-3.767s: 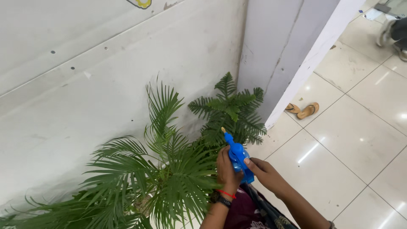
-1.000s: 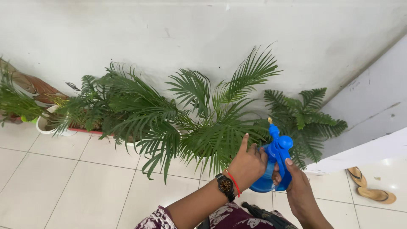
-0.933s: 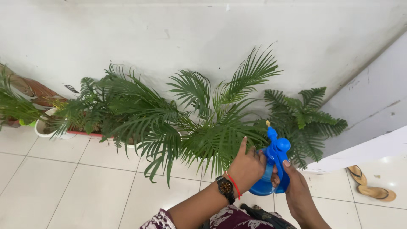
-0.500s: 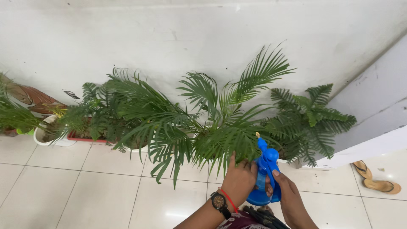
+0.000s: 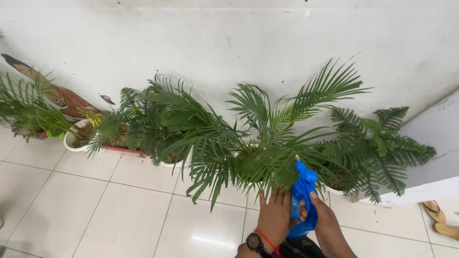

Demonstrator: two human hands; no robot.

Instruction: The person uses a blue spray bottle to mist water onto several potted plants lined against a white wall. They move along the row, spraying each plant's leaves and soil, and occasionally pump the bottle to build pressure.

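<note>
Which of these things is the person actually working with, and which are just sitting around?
In use: blue spray bottle, gripped by the left hand and right hand; palm plant that its nozzle points at.

Lying about: fern, white pot, sandals, wall painting.

Sandals [image 5: 442, 220] on white floor tiles [image 5: 95, 210] (far right), marked wall [image 5: 191, 43] behind

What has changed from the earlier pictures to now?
The view swung from the corner fern leftward along the wall, so more potted plants show, including a white pot. The blue spray bottle now points at the palm rather than at the fern. Unchanged: the left hand and the right hand both grip the bottle.
</note>
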